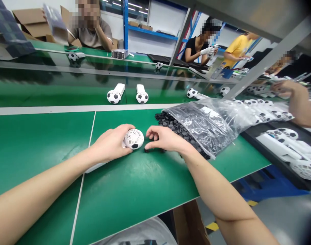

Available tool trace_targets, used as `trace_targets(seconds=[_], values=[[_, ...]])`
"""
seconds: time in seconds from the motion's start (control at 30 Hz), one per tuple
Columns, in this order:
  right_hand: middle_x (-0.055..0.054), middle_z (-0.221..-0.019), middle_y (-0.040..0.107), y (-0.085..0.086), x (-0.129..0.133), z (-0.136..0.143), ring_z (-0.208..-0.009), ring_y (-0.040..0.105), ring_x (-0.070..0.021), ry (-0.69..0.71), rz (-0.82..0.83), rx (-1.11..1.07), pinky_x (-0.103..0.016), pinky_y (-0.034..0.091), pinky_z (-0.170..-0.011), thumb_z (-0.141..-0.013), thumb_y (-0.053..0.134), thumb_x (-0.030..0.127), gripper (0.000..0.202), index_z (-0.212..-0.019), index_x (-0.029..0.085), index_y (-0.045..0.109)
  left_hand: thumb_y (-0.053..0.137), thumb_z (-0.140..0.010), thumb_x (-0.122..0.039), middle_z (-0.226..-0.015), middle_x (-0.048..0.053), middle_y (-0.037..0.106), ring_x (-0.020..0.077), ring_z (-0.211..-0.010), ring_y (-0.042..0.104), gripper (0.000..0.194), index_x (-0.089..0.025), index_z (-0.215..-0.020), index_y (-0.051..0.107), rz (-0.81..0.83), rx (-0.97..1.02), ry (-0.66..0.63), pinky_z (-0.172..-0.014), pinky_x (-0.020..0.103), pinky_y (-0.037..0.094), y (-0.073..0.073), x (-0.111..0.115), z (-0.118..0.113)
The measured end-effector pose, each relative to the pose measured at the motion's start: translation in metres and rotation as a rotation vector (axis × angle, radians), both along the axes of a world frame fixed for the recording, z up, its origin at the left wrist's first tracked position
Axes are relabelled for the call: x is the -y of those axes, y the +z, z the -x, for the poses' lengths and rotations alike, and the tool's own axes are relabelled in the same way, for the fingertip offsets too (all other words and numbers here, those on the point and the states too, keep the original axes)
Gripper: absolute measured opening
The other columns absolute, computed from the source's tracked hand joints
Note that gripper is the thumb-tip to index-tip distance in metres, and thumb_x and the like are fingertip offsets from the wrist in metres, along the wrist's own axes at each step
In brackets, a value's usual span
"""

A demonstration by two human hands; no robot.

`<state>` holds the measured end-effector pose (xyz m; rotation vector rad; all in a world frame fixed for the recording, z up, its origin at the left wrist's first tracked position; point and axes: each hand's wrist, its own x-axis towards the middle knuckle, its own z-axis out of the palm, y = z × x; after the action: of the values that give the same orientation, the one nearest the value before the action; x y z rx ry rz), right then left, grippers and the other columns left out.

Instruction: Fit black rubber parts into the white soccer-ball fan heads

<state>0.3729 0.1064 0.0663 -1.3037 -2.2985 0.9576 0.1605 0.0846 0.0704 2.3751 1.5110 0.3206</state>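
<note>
My left hand (114, 143) is wrapped round a white device with a round, football-patterned head (134, 139). Its head shows openwork cells and one black patch toward the front. The handle runs back under my hand and is mostly hidden. Just to the right, my right hand (162, 137) hovers over the table with fingers curled and the thumb apart from them. A small black piece (146, 150) is at the thumb tip; whether thumb and piece touch I cannot tell. Behind this hand, a clear plastic bag (203, 119) lies on its side, with many black pieces (170, 124) at its mouth.
Beyond the green table (135, 190) runs a dark green belt (83, 90) carrying football-headed devices (114, 96). At right, a black tray (262, 146) holds more white devices (295, 153). A co-worker's arm (302, 102) reaches in there. A slanted metal post (262, 64) crosses the upper right.
</note>
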Motion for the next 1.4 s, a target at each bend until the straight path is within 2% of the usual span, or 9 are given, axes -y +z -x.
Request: trace_targets(seconds=[0.1,0.2,0.37,0.57,0.77,0.93,1.07,1.23,1.4], values=[[0.0,-0.077,0.057,0.004,0.003,-0.003,-0.067,0.052,-0.0125,0.039,-0.053,0.234,-0.023,0.039,-0.059,-0.058,0.079,0.029,0.027,-0.078,0.019,0.064,0.049,-0.068,-0.023,-0.126,0.002,0.051,0.0256,-0.105,0.053,0.061,-0.026,-0.128,0.037,-0.058,-0.083,0.011,-0.086,0.036,0.041,0.0,-0.003,0.003],[0.0,-0.079,0.057,0.004,0.009,0.001,-0.065,0.052,-0.0103,0.091,-0.062,0.248,-0.021,0.037,-0.057,-0.065,0.073,0.021,0.012,-0.073,0.019,0.064,0.044,-0.067,-0.015,-0.128,0.001,0.05,0.024,-0.113,0.047,0.065,-0.027,-0.13,0.036,-0.103,-0.105,-0.041,-0.091,0.037,0.037,0.0,-0.006,0.005],[0.005,-0.065,0.055,0.003,0.013,0.003,-0.06,0.051,-0.0094,0.143,-0.043,0.001,-0.022,0.039,-0.058,-0.074,0.061,0.013,0.009,-0.079,0.02,0.059,0.04,-0.071,-0.015,-0.118,0.004,0.055,0.0251,-0.103,0.05,0.06,-0.029,-0.13,0.038,-0.142,-0.112,-0.111,-0.084,0.039,0.037,0.0,-0.007,0.007],[0.002,-0.068,0.059,0.004,0.012,0.007,-0.059,0.055,-0.0102,0.036,0.145,-0.322,-0.023,0.046,-0.056,-0.079,0.056,0.019,0.012,-0.09,0.018,0.061,0.041,-0.071,-0.014,-0.121,0.001,0.055,0.0245,-0.103,0.05,0.06,-0.031,-0.129,0.038,-0.133,-0.09,-0.184,-0.086,0.039,0.035,0.0,-0.01,0.011],[0.0,-0.081,0.059,0.007,0.01,0.005,-0.077,0.056,-0.0132,0.059,-0.316,-0.263,-0.028,0.045,-0.076,-0.079,0.062,0.024,0.008,-0.082,0.024,0.07,0.04,-0.071,-0.009,-0.117,0.002,0.058,0.0239,-0.104,0.049,0.063,-0.03,-0.13,0.038,-0.148,-0.069,-0.192,-0.093,0.04,0.032,-0.004,-0.012,0.012],[0.001,-0.08,0.066,0.009,0.012,0.006,-0.074,0.059,-0.0129,0.075,-0.287,-0.261,-0.025,0.046,-0.071,-0.08,0.061,0.02,0.007,-0.083,0.022,0.067,0.039,-0.072,-0.009,-0.115,0.002,0.058,0.0231,-0.104,0.048,0.062,-0.031,-0.129,0.039,-0.129,-0.055,-0.183,-0.094,0.041,0.031,-0.003,-0.011,0.013],[0.001,-0.079,0.066,0.007,0.014,0.008,-0.072,0.06,-0.013,0.116,-0.257,-0.241,-0.025,0.046,-0.069,-0.08,0.061,0.021,0.005,-0.08,0.021,0.065,0.052,-0.07,-0.024,-0.111,0.005,0.058,0.0261,-0.105,0.047,0.065,-0.03,-0.133,0.034,-0.087,-0.045,-0.176,-0.096,0.044,0.029,-0.001,-0.01,0.012],[-0.004,-0.086,0.064,0.003,0.016,0.012,-0.08,0.057,-0.0164,0.22,-0.537,-0.045,-0.028,0.042,-0.071,-0.085,0.053,0.019,0.013,-0.087,0.02,0.066,0.057,-0.061,-0.067,-0.12,0.011,0.054,0.0313,-0.114,0.043,0.086,-0.02,-0.131,0.039,-0.056,0.004,-0.097,-0.103,0.051,0.018,-0.005,-0.008,0.006],[-0.005,-0.09,0.063,0.0,0.021,0.018,-0.084,0.054,-0.0188,0.235,-0.668,0.04,-0.033,0.037,-0.075,-0.087,0.048,0.018,0.017,-0.09,0.022,0.064,0.05,-0.069,-0.066,-0.121,0.007,0.056,0.0292,-0.113,0.045,0.071,-0.022,-0.124,0.046,-0.082,0.049,-0.071,-0.104,0.052,0.015,-0.007,-0.007,0.002]])
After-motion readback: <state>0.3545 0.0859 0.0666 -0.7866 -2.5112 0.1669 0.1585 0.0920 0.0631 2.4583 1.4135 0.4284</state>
